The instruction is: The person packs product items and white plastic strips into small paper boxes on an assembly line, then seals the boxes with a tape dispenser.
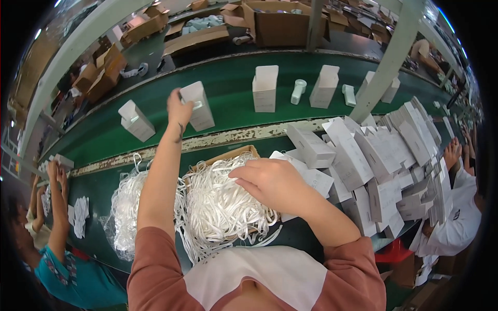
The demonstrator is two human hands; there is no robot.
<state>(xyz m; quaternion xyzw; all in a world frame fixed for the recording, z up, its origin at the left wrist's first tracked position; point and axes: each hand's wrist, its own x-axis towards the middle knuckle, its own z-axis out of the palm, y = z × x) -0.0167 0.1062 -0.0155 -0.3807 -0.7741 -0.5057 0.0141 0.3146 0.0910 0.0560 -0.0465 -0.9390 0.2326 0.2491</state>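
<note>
My left hand [180, 110] is at the left edge of an upright white carton [201, 111] on the green conveyor belt. Its thumb lies in front and its fingers curl round behind the open top; a pale object partly shows inside. Below it, a shallow brown cardboard box [244, 152] overflows with a tangle of thin white straps [223, 199]. Over the right part of this heap hovers my right hand [272, 184], palm down, thumb and fingers slightly apart. I see nothing between them, though the heap behind makes the fingertips hard to read.
A clear plastic bag of straps [129, 207] sits left of the box. Folded white cartons [373, 160] pile up at right. Along the belt stand more open cartons [265, 90] and white handheld devices [298, 92]. A metal post [386, 62] rises at right. Co-workers sit on both sides.
</note>
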